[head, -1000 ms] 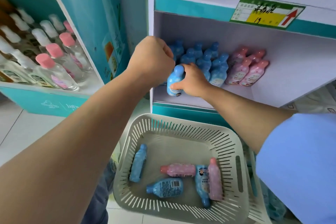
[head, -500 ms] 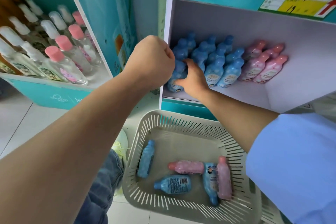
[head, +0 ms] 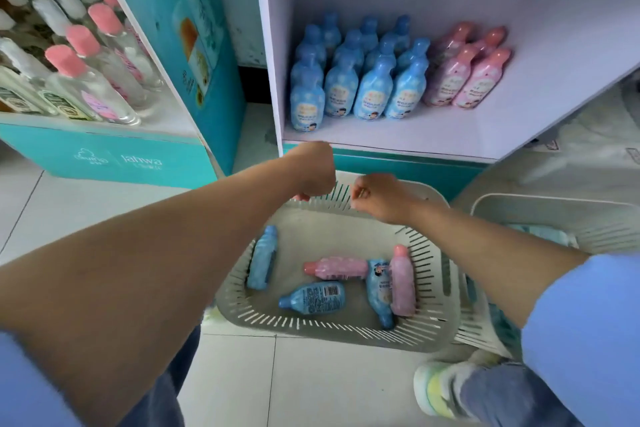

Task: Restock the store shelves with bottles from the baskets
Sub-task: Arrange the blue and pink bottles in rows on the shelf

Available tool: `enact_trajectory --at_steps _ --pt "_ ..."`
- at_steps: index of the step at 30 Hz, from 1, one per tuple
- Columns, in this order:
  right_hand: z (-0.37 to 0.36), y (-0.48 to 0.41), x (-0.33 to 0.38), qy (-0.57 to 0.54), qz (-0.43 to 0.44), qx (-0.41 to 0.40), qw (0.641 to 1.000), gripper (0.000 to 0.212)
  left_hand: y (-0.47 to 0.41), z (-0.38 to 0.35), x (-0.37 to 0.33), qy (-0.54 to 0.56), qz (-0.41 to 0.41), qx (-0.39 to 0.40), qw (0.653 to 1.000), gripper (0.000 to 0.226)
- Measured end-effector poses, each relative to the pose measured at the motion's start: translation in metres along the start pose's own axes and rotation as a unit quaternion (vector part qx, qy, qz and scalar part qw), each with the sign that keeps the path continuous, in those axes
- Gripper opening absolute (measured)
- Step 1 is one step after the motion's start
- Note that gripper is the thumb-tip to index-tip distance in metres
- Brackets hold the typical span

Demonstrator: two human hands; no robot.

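Observation:
A grey slotted basket sits on the floor below the white shelf. Several bottles lie flat in it, among them a blue bottle, another blue bottle and a pink bottle. On the shelf, rows of blue bottles stand on the left and a few pink bottles to their right. My left hand is a closed fist over the basket's far rim. My right hand hovers beside it, fingers curled, with nothing visible in it.
A second grey basket stands to the right, partly behind my right arm. A teal display unit on the left holds clear bottles with pink and white caps. My shoe rests on the tiled floor near the first basket.
My right hand let go of the blue bottle on the shelf's front left and drew back down. Both hands dropped from the shelf to the basket's far rim. The view tilted downward.

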State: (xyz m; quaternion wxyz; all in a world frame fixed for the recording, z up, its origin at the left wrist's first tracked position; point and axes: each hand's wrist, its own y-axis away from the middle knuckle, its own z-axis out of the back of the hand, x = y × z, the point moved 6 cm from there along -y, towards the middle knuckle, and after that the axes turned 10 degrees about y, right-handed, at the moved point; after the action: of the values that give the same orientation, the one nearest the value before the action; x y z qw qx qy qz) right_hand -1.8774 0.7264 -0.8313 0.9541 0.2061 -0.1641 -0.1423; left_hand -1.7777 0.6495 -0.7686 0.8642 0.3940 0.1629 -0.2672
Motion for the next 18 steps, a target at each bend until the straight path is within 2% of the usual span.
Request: enact_trajectory --at_steps 2,5,9,11,13,18 --pt "-0.036 0.006 -0.027 0.051 -0.04 0.07 0.995 0.018 -0.006 -0.026 0.006 -0.044 0.009 0.028 0.999 0.023" --pt "-0.074 0.017 -0.063 0.107 -0.104 0.148 0.978 0.023 -0.017 -0.049 0.007 -0.074 -0.019 0.032 0.997 0.029" --pt "-0.103 0.023 -0.089 0.146 -0.132 0.224 0.954 0.027 -0.043 -0.079 0.019 -0.098 -0.009 0.063 0.993 0.014" --pt "-0.109 0.021 -0.094 0.136 -0.146 0.24 0.95 0.029 -0.056 -0.094 0.026 -0.096 0.004 0.077 0.992 0.019" --pt "-0.114 0.015 -0.095 0.118 -0.148 0.252 0.949 0.031 -0.066 -0.11 0.033 -0.108 0.023 0.089 0.99 0.015" --pt "-0.131 0.001 -0.102 0.111 -0.165 0.285 0.938 0.032 -0.076 -0.155 0.054 -0.192 0.038 0.159 0.968 0.026"
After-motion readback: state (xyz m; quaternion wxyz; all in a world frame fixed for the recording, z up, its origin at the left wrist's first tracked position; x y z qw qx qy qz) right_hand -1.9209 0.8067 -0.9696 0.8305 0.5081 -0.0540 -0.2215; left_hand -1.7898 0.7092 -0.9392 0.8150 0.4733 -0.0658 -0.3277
